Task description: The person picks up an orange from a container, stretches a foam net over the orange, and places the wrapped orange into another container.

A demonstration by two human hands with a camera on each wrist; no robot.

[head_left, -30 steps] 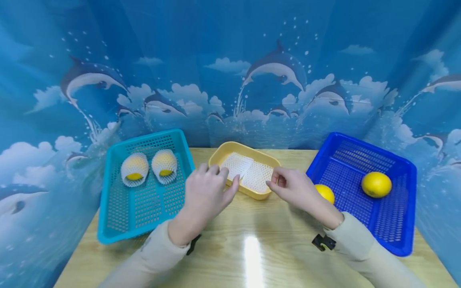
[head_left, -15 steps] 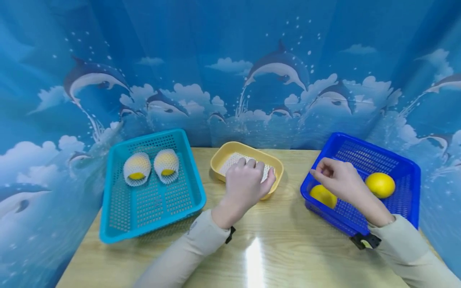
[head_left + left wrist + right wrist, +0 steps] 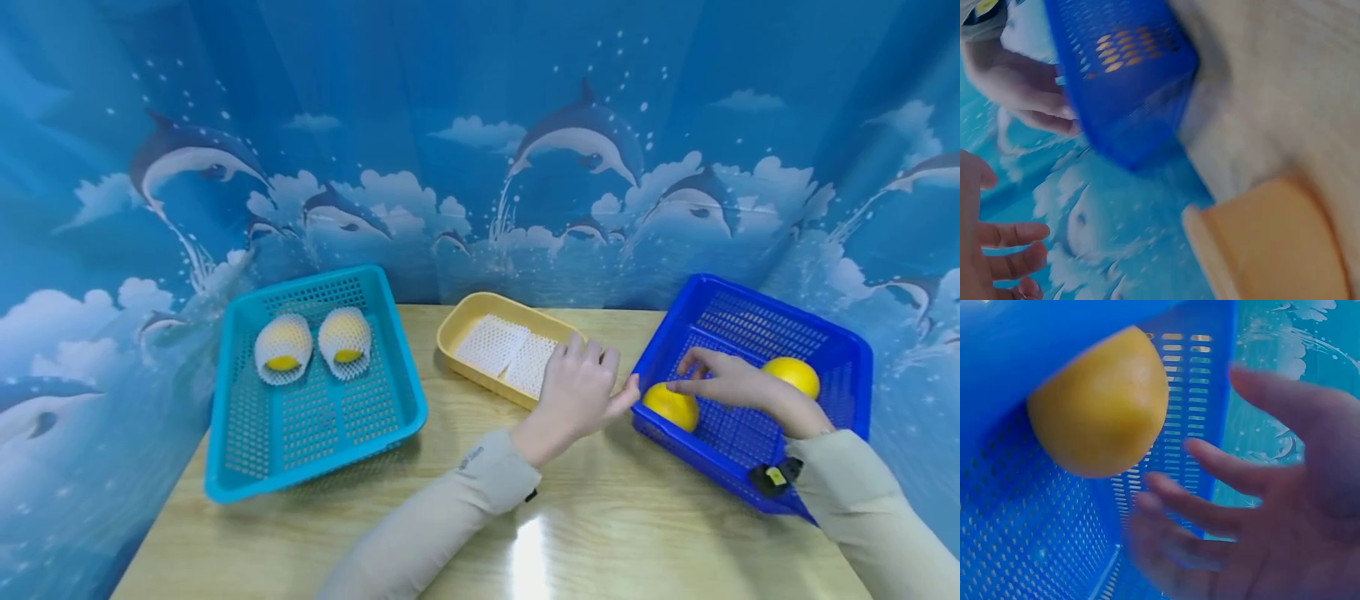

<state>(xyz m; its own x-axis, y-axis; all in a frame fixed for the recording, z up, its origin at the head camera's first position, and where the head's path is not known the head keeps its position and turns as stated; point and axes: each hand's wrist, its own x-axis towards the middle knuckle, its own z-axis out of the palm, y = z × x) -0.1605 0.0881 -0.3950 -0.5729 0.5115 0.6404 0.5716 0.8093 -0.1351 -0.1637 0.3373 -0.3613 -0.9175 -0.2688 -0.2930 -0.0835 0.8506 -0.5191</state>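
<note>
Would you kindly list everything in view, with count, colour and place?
Teal basket: 1, blue-green, left on the table
Netted fruits: 2, yellow in white netting, inside the teal basket
Tray: 1, pale yellow, middle of the table
Foam nets: at least 2, white, in the tray
Blue basket: 1, blue, right
Unwrapped fruits: 2, yellow, inside the blue basket
Table: 1, pale wood, beneath
Backdrop: 1, blue with dolphins, behind
Sleeves: 2, pale beige, both arms
Left hand: 1, bare, by the tray's right end
Right hand: 1, bare, over the blue basket
</note>
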